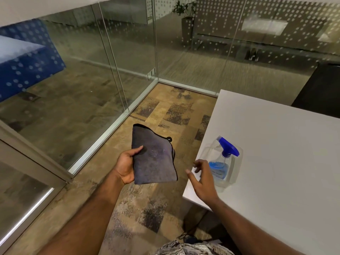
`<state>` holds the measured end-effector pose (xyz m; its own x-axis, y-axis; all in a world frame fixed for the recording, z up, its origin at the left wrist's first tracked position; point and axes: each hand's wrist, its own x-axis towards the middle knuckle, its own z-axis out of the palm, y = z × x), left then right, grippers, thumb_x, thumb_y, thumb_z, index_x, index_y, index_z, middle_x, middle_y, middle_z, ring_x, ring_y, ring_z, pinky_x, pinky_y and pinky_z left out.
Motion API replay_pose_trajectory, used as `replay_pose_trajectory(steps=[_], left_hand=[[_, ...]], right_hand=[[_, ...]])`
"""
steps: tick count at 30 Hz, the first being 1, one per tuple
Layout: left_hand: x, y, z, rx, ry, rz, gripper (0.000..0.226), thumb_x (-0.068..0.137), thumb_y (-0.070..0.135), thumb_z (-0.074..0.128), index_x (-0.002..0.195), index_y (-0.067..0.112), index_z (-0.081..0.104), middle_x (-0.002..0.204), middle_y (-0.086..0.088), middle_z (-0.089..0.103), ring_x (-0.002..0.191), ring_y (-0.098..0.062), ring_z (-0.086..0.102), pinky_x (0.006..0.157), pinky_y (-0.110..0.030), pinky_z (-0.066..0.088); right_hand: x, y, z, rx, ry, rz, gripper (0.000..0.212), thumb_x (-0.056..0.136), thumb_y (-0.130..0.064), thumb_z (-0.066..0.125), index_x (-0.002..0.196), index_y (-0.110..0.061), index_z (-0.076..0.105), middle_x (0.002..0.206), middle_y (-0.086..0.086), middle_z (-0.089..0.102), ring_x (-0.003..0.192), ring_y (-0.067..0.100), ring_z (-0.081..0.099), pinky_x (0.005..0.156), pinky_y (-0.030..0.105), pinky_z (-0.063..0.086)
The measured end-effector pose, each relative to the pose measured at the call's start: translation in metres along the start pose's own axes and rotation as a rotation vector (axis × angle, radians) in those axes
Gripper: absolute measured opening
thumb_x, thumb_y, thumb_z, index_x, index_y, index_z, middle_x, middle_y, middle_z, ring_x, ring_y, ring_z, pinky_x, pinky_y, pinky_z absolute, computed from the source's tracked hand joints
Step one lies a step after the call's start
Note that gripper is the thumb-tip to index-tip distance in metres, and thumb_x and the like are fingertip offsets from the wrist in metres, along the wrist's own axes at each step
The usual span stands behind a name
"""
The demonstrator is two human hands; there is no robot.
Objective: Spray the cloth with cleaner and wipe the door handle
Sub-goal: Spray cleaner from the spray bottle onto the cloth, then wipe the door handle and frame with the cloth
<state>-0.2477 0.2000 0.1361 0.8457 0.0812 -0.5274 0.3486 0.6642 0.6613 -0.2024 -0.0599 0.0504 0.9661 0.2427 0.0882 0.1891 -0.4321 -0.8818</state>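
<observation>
My left hand (127, 166) holds a folded grey cloth (154, 157) with black trim, thumb on top, out over the carpet. A clear spray bottle (221, 162) with a blue trigger head and blue liquid lies on its side near the left edge of the white table (276, 153). My right hand (204, 178) hovers over the table's corner, fingers spread, right beside the bottle's base and holding nothing. No door handle shows in this view.
Glass partition walls (110, 74) with white floor rails meet in a corner ahead. A metal-framed glass panel (27, 172) stands at the left. A dark chair back (320, 89) sits beyond the table. Patterned carpet (156, 116) lies between glass and table. A cable lies under the table.
</observation>
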Motion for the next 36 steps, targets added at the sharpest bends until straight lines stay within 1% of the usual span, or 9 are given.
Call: replay_pose_trajectory(steps=[3, 5, 11, 16, 21, 26, 29, 33, 36], left_hand=[[-0.008, 0.007, -0.005, -0.012, -0.013, 0.025, 0.032, 0.08, 0.024, 0.061, 0.1, 0.005, 0.076, 0.098, -0.014, 0.076, 0.086, -0.03, 0.075, 0.081, -0.04, 0.054], [-0.017, 0.015, -0.01, -0.014, -0.022, 0.043, 0.03, 0.08, 0.024, 0.06, 0.092, 0.007, 0.081, 0.097, -0.013, 0.077, 0.085, -0.029, 0.075, 0.081, -0.04, 0.054], [-0.052, 0.043, -0.048, -0.043, -0.052, 0.082, 0.032, 0.08, 0.023, 0.061, 0.098, 0.004, 0.079, 0.1, -0.015, 0.076, 0.087, -0.031, 0.075, 0.079, -0.038, 0.061], [-0.084, 0.069, -0.101, -0.04, -0.027, 0.115, 0.032, 0.082, 0.023, 0.06, 0.099, 0.004, 0.079, 0.1, -0.015, 0.077, 0.089, -0.031, 0.075, 0.077, -0.038, 0.062], [-0.122, 0.103, -0.168, 0.029, 0.059, 0.131, 0.033, 0.086, 0.025, 0.058, 0.099, 0.002, 0.079, 0.103, -0.017, 0.076, 0.092, -0.032, 0.074, 0.076, -0.039, 0.062], [-0.15, 0.127, -0.213, 0.07, 0.107, 0.143, 0.034, 0.083, 0.032, 0.065, 0.095, 0.004, 0.08, 0.102, -0.016, 0.076, 0.093, -0.031, 0.074, 0.074, -0.037, 0.061], [-0.156, 0.136, -0.234, 0.065, 0.149, 0.164, 0.035, 0.082, 0.037, 0.064, 0.093, 0.008, 0.081, 0.098, -0.014, 0.077, 0.087, -0.029, 0.075, 0.074, -0.037, 0.059], [-0.154, 0.146, -0.26, 0.027, 0.245, 0.207, 0.042, 0.095, 0.041, 0.054, 0.11, 0.007, 0.073, 0.106, -0.016, 0.073, 0.09, -0.029, 0.073, 0.087, -0.04, 0.053], [-0.149, 0.153, -0.279, 0.008, 0.287, 0.234, 0.047, 0.098, 0.041, 0.051, 0.122, 0.004, 0.068, 0.12, -0.018, 0.07, 0.105, -0.032, 0.068, 0.092, -0.041, 0.052]], right_hand=[[0.019, -0.038, 0.022, 0.403, -0.194, 0.42, 0.062, 0.082, -0.075, 0.05, 0.118, -0.024, 0.051, 0.107, 0.001, 0.064, 0.1, 0.019, 0.064, 0.077, 0.021, 0.052], [0.027, -0.057, 0.036, 0.615, -0.381, 0.599, 0.063, 0.089, -0.07, 0.046, 0.13, -0.023, 0.055, 0.119, 0.01, 0.069, 0.108, 0.026, 0.067, 0.083, 0.034, 0.056], [0.026, -0.102, 0.079, 1.03, -0.582, 0.709, 0.063, 0.088, -0.068, 0.053, 0.128, -0.021, 0.067, 0.133, 0.011, 0.065, 0.119, 0.03, 0.065, 0.087, 0.043, 0.057], [0.016, -0.139, 0.125, 1.013, -0.703, 0.651, 0.05, 0.088, -0.039, 0.071, 0.129, -0.011, 0.065, 0.138, 0.015, 0.061, 0.118, 0.031, 0.064, 0.103, 0.047, 0.05], [0.008, -0.176, 0.168, 0.959, -0.707, 0.585, 0.042, 0.082, -0.018, 0.075, 0.123, -0.01, 0.068, 0.134, 0.018, 0.063, 0.118, 0.033, 0.063, 0.104, 0.047, 0.049], [0.004, -0.214, 0.199, 0.942, -0.83, 0.588, 0.026, 0.078, -0.012, 0.077, 0.103, -0.009, 0.078, 0.113, 0.015, 0.074, 0.102, 0.029, 0.072, 0.083, 0.04, 0.059], [0.005, -0.231, 0.22, 0.884, -0.89, 0.611, 0.029, 0.07, -0.013, 0.079, 0.099, -0.009, 0.079, 0.108, 0.014, 0.075, 0.096, 0.029, 0.073, 0.081, 0.04, 0.06], [0.017, -0.25, 0.252, 0.854, -0.913, 0.647, 0.03, 0.067, -0.015, 0.077, 0.096, -0.01, 0.079, 0.105, 0.015, 0.074, 0.092, 0.031, 0.071, 0.079, 0.04, 0.057], [0.029, -0.258, 0.278, 0.918, -0.926, 0.651, 0.029, 0.064, -0.015, 0.076, 0.092, -0.009, 0.08, 0.1, 0.015, 0.075, 0.086, 0.03, 0.072, 0.073, 0.038, 0.059]])
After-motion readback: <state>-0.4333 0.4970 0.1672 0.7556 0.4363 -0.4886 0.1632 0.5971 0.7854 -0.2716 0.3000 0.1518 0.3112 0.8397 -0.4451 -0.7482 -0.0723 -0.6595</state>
